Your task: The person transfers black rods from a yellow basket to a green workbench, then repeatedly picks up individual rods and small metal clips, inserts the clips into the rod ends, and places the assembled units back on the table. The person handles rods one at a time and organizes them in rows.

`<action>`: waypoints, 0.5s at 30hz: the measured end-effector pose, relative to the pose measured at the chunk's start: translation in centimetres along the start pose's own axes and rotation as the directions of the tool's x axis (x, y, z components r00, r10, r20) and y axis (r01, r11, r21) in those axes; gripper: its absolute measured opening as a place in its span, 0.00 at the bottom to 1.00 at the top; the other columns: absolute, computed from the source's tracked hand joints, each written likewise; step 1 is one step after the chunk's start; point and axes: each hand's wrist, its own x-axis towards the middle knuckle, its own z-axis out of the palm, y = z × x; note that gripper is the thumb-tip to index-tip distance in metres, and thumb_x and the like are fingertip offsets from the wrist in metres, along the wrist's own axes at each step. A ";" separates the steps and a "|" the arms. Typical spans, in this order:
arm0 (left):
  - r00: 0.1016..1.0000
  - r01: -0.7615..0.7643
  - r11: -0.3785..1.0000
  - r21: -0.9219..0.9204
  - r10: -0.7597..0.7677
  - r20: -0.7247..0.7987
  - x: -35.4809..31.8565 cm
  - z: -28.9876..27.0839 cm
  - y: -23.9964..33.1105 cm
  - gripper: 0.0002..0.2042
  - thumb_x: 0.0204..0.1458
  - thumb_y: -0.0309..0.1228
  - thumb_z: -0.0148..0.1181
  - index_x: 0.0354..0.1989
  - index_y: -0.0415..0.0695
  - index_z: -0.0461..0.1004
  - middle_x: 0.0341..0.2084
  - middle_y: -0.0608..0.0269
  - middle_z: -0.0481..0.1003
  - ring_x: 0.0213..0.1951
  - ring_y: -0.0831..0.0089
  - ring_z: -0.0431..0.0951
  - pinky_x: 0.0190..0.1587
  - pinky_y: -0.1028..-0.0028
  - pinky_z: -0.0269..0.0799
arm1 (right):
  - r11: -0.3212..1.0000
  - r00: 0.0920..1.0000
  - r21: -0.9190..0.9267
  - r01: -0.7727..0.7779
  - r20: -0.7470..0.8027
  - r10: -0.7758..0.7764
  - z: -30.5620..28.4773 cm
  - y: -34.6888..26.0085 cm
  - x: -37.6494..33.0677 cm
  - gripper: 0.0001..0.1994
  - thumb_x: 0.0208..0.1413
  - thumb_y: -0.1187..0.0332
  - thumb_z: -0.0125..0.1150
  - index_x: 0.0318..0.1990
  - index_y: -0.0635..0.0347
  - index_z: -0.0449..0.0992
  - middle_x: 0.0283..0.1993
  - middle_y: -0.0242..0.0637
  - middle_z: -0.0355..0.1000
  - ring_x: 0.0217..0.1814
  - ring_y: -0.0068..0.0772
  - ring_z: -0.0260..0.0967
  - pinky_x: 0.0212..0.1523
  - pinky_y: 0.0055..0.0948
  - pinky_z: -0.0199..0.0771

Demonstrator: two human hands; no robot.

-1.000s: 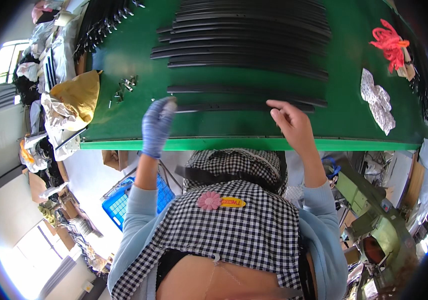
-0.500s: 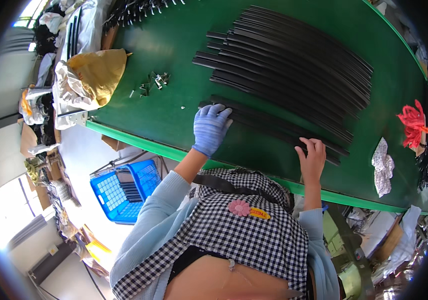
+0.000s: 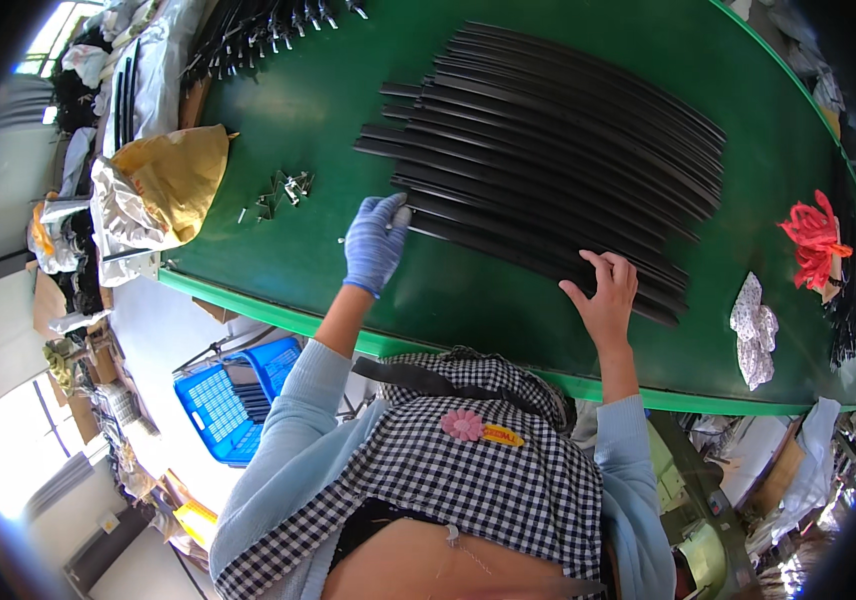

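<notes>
Many long black strips point(image 3: 548, 130) lie side by side on the green table in front of me, their left ends uneven. My left hand point(image 3: 376, 243), in a blue striped glove, is at the left end of the nearest black strip point(image 3: 488, 243), its fingers closed together around that end. Bare, my right hand point(image 3: 608, 295) reaches over the near edge of the strips toward their right end. Its thumb and fingers are apart, with the fingertips at the strip; a firm grip does not show.
Small metal clips point(image 3: 286, 192) lie left of the strips, beside a brown bag point(image 3: 178, 180). Red cloth point(image 3: 816, 238) and a patterned cloth point(image 3: 753, 330) are at the right. A blue basket point(image 3: 218, 400) holding dark pieces stands below the table's green edge point(image 3: 248, 314).
The nearest strips have moved away from me, from a separate place against the main row. Both hands have shifted left in the picture, and the right hand's fingers are more spread.
</notes>
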 end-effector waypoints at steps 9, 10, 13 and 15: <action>0.953 -0.069 0.984 0.162 0.113 -0.281 -1.4 -5.7 -4.3 0.09 0.49 0.29 0.69 0.39 0.47 0.82 0.33 0.60 0.79 0.32 0.65 0.80 0.38 0.70 0.78 | 0.998 0.998 0.028 -0.059 0.020 0.058 1.2 -1.5 -4.6 0.15 0.51 0.53 0.70 0.41 0.50 0.79 0.43 0.33 0.67 0.50 0.41 0.65 0.53 0.43 0.65; 0.939 0.041 0.988 0.146 0.012 -0.343 -0.3 -6.9 -5.0 0.08 0.50 0.32 0.68 0.39 0.48 0.82 0.34 0.59 0.79 0.32 0.63 0.80 0.39 0.68 0.78 | 0.997 0.998 0.045 -0.067 0.023 0.066 1.0 -2.0 -4.9 0.15 0.51 0.55 0.70 0.41 0.50 0.79 0.43 0.33 0.67 0.50 0.41 0.65 0.53 0.43 0.65; 0.913 0.324 0.815 0.480 -0.137 -0.385 2.7 -8.9 -7.6 0.21 0.51 0.42 0.68 0.53 0.53 0.75 0.50 0.53 0.74 0.48 0.53 0.77 0.45 0.57 0.76 | 0.993 0.996 0.076 -0.091 0.023 0.090 0.5 -2.8 -4.4 0.12 0.52 0.60 0.70 0.42 0.50 0.80 0.43 0.33 0.68 0.51 0.41 0.65 0.55 0.43 0.65; 0.924 0.327 0.816 0.476 -0.172 -0.341 3.8 -8.6 -10.6 0.18 0.50 0.42 0.68 0.49 0.53 0.77 0.48 0.56 0.75 0.46 0.53 0.79 0.45 0.58 0.76 | 0.985 0.994 0.137 -0.105 -0.020 0.109 0.9 -2.8 -4.1 0.10 0.53 0.63 0.69 0.41 0.51 0.80 0.43 0.33 0.70 0.51 0.42 0.66 0.55 0.42 0.66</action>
